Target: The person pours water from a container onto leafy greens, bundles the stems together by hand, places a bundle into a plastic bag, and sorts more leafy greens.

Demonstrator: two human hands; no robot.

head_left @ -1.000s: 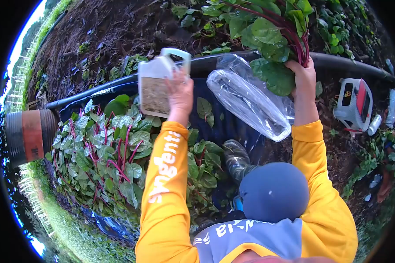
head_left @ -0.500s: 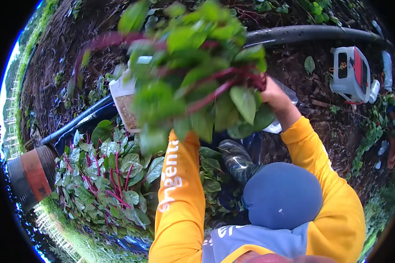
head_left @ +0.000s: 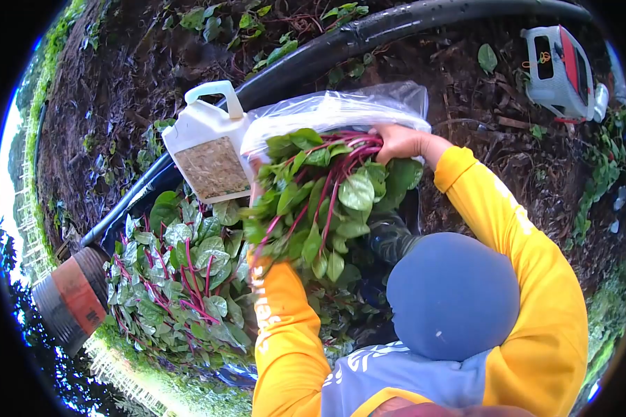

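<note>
A bunch of green leaves with reddish-purple stems (head_left: 320, 201) lies across the front of a clear plastic bag (head_left: 341, 108). My right hand (head_left: 400, 144) is closed round the stems at the bunch's right end, beside the bag's right edge. My left hand (head_left: 255, 182) is mostly hidden behind the leaves at the bag's left side; its fingers cannot be made out. Just left of it stands a white jug (head_left: 209, 142) with a handle and a cut-open side. Below the jug is a large heap of similar leafy stems (head_left: 181, 278).
A black pipe (head_left: 368, 35) runs across the soil behind the bag. At the upper right lies a white and red plastic container (head_left: 560, 73). A ribbed cylinder with an orange band (head_left: 76, 295) is at the far left. My knee (head_left: 452, 295) is raised in front.
The bunch has come down from over the jug to the bag's front. My right hand has moved left with the stems. More of the bag and jug now shows.
</note>
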